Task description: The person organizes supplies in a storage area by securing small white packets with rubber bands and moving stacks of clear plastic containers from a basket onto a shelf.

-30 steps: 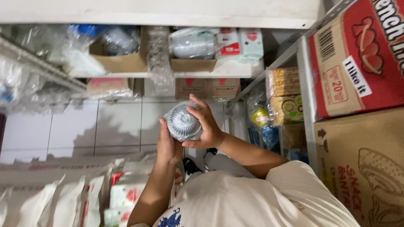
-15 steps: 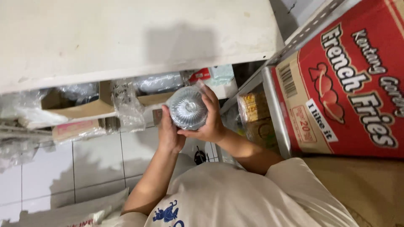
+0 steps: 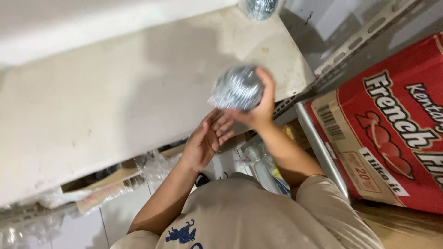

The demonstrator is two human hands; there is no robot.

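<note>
My right hand point(image 3: 259, 108) grips a round stack of clear plastic cups in a plastic sleeve point(image 3: 237, 87), seen end-on and blurred, raised in front of the white shelf board point(image 3: 115, 101). My left hand point(image 3: 206, 140) hangs just below it with the palm up and the fingers spread, holding nothing and a little apart from the stack. A second sleeve of cups point(image 3: 260, 7) pokes out at the top edge of the view, resting on the shelf.
A large red carton point(image 3: 392, 143) fills the metal rack point(image 3: 323, 152) on the right, with a brown box beneath. Under the white shelf lie cardboard trays point(image 3: 101, 182) and clear plastic bags. White floor tiles point(image 3: 124, 207) show at the lower left.
The view has tilted up toward the top shelf. My right hand has lifted the cup stack higher and to the right, and my left hand has come off it and now stays open below.
</note>
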